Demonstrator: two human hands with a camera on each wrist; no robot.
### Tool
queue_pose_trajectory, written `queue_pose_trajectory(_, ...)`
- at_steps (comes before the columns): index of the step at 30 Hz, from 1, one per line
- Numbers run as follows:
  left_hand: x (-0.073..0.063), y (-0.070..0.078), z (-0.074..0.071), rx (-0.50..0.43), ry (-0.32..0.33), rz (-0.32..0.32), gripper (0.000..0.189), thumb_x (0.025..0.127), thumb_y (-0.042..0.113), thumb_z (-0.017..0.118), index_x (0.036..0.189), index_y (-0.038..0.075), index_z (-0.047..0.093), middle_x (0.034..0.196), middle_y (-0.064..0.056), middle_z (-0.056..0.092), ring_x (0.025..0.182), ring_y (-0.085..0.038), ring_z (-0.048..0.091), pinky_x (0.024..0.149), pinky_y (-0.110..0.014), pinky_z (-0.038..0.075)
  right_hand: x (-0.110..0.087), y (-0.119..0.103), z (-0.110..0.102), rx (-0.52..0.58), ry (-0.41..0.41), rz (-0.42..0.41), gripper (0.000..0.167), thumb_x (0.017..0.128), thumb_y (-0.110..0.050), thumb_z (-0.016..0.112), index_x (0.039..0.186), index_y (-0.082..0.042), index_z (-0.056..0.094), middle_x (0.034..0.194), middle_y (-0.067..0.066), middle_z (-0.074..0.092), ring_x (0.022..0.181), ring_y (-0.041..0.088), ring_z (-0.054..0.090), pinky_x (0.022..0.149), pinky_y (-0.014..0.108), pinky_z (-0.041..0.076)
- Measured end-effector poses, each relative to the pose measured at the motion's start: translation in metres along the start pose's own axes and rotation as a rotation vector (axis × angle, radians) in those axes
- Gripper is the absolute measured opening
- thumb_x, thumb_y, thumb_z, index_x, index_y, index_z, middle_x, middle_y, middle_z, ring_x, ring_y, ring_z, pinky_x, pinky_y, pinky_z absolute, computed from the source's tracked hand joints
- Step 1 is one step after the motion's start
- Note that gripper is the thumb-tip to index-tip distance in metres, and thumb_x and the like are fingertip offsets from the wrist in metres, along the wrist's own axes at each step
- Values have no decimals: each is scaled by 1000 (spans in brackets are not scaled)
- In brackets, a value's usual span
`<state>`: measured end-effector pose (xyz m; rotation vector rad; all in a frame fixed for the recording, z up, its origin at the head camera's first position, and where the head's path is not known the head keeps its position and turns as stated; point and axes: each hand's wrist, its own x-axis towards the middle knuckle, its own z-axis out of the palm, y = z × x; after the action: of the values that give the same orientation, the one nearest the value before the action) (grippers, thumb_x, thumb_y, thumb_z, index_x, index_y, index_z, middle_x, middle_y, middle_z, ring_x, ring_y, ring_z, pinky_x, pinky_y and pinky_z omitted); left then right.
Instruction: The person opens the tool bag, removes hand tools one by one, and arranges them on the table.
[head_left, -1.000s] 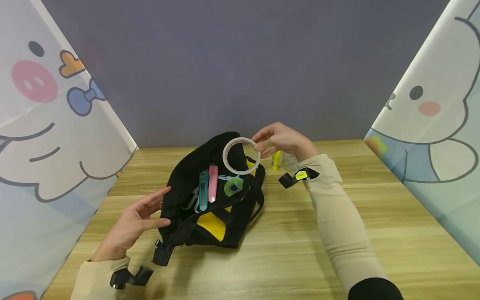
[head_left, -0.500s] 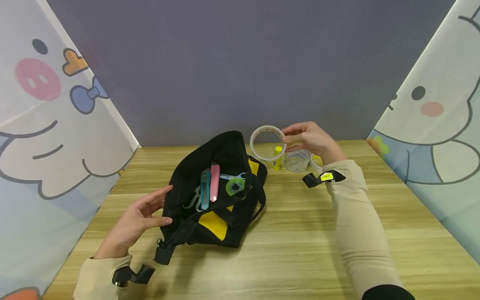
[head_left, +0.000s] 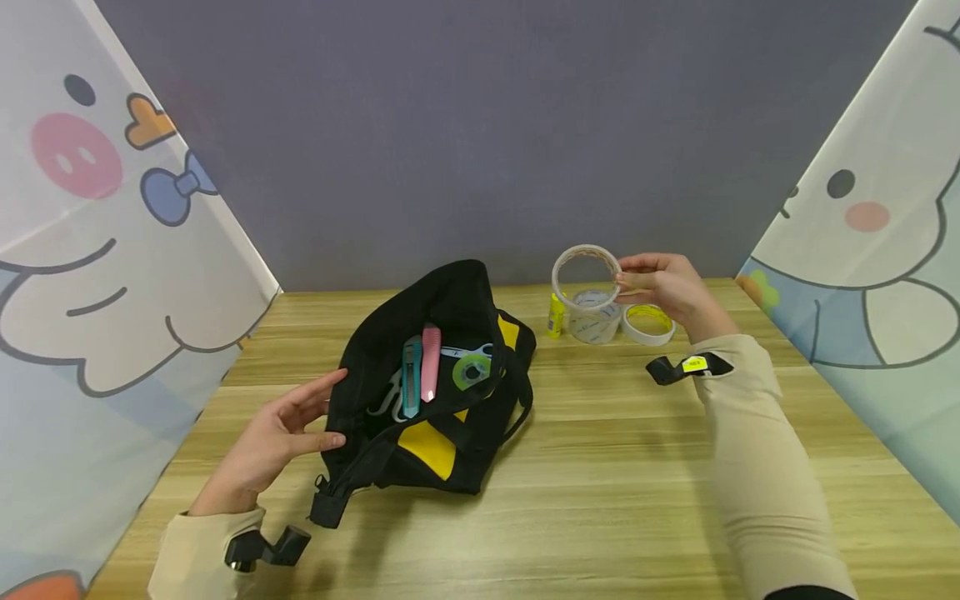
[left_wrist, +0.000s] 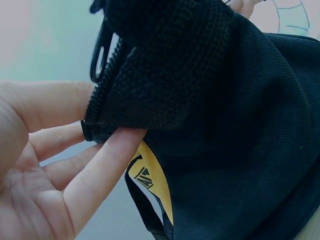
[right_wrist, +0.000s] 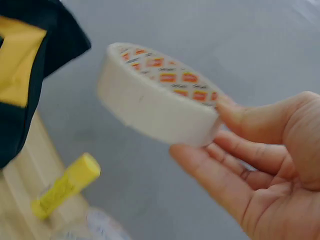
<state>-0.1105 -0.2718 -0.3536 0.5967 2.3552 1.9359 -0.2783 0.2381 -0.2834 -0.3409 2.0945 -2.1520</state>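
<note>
My right hand (head_left: 670,287) pinches a white roll of tape (right_wrist: 155,107) by its edge, thumb on one side and fingers on the other. In the head view it hangs above a clear tape roll (head_left: 596,321). On the left, my left hand (head_left: 273,442) holds the rim of a black and yellow zip bag (head_left: 356,375), thumb and fingers at the zipper edge (left_wrist: 102,85). The bag's mouth gapes. Inside lie a teal box cutter (head_left: 411,379), a pink box cutter (head_left: 430,362), scissors (head_left: 452,352) and a green tape roll (head_left: 471,372).
A yellow glue stick (head_left: 555,317) stands left of the clear tape roll at the table's back. To its right lies another white tape roll with a yellow inside (head_left: 648,335). A grey wall (head_left: 495,150) rises behind the wooden table (head_left: 585,467); printed cartoon panels flank it.
My right hand has carried the white tape roll from over the bag rightward, to above the clear tape roll. My left hand has stayed at the bag's rim.
</note>
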Motion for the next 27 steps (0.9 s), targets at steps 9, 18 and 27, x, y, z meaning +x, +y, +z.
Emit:
queue_pose_trajectory(9, -2, 1, 0, 9, 10, -11, 76, 85, -11, 70, 151, 18, 47, 144, 17, 44, 118, -2, 53, 86, -21, 52, -5, 26, -29, 306, 105, -55, 21, 94, 10, 60, 88, -3, 75, 82, 7, 70, 73, 18, 71, 68, 28, 59)
queue_pose_trajectory(18, 0, 1, 0, -20, -9, 4, 76, 85, -13, 69, 152, 14, 45, 145, 16, 44, 117, -5, 55, 85, -23, 53, -10, 47, -55, 438, 170, -82, 25, 97, 10, 52, 86, -2, 71, 80, 9, 67, 72, 19, 70, 67, 27, 59)
queue_pose_trajectory(27, -1, 3, 0, 29, 24, -35, 75, 85, -9, 72, 151, 14, 46, 144, 18, 44, 118, -2, 53, 87, -21, 51, -15, 67, -74, 714, 285, -113, 30, 98, 14, 45, 82, 6, 69, 76, 15, 63, 68, 24, 69, 69, 30, 59)
